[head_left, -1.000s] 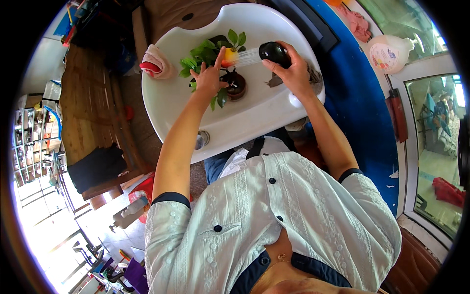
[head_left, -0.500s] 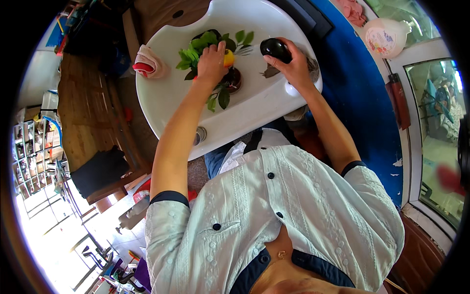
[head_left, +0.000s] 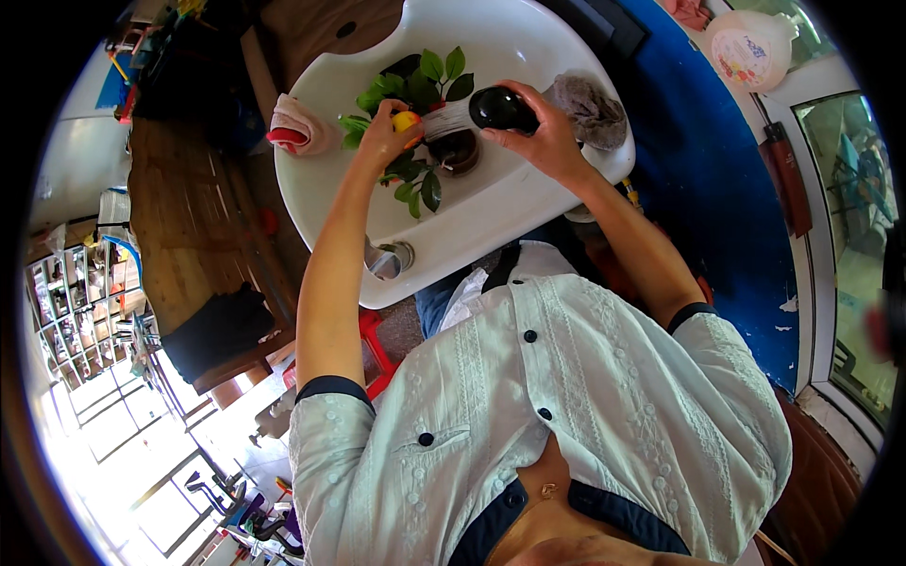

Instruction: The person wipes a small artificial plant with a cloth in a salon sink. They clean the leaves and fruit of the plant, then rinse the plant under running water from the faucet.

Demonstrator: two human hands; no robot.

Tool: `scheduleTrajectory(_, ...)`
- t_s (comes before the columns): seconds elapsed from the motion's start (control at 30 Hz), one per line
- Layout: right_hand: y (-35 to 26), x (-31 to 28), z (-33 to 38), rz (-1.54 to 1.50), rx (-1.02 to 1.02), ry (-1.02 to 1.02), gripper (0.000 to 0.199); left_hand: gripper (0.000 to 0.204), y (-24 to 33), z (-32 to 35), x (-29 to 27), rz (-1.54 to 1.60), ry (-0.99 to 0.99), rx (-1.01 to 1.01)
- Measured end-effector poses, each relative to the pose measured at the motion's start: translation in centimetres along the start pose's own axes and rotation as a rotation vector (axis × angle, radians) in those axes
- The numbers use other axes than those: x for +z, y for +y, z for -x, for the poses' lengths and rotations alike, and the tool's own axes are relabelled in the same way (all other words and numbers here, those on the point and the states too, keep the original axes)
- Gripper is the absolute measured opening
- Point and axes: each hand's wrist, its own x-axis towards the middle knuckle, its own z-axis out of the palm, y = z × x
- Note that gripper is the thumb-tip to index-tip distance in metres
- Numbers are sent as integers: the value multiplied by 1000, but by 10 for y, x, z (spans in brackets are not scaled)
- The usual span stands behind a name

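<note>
In the white basin (head_left: 528, 189) lies a plant with green leaves (head_left: 439, 71), either real or artificial. My left hand (head_left: 380, 141) has its fingers closed around a round yellow-orange fruit (head_left: 408, 125) among the leaves. A black shower head (head_left: 503, 110) is gripped in my right hand (head_left: 552, 137), its face turned left. Water streams (head_left: 448, 120) run from it toward the fruit. Below the spray is a dark brown round thing (head_left: 454, 156), a pot or the drain; I cannot tell which. Leaves partly hide it.
A grey towel (head_left: 590, 111) lies on the basin's right rim, a pink cloth (head_left: 300, 124) on its left. A chrome fitting (head_left: 392, 257) sits at the near left edge. Left stands a wooden table (head_left: 179, 226) with black cloth (head_left: 215, 325); right, a blue wall (head_left: 698, 208) and pale bottle (head_left: 750, 52).
The shower head has moved left and now sprays sideways toward the plant. My left hand has shifted slightly left and down and now grips the fruit. The grey towel shows more fully.
</note>
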Motion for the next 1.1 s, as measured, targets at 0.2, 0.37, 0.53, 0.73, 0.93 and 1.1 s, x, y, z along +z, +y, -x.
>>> scheduleTrajectory(0.2, -3, -9, -10, 19, -54, -25, 48, 33, 9, -2, 14, -76, 39, 168)
scheduleTrajectory(0.37, 12, -5, -16, 148, -14, -22, 48, 25, 18, -11, 25, 322, -17, 4)
scheduleTrajectory(0.53, 11, -3, -11, 156, -65, -124, 48, 26, 26, -4, 20, 527, 39, -100)
scheduleTrajectory(0.73, 36, -14, -16, 283, -1, 60, 50, 24, 48, 6, 13, 479, 32, 23)
scheduleTrajectory(0.93, 47, -21, -8, 255, 104, 0, 50, 24, 33, 35, -25, 281, 91, 79)
scheduleTrajectory(1.1, 80, -40, 11, 504, 55, -69, 52, 25, -14, 84, -53, 283, 130, -1)
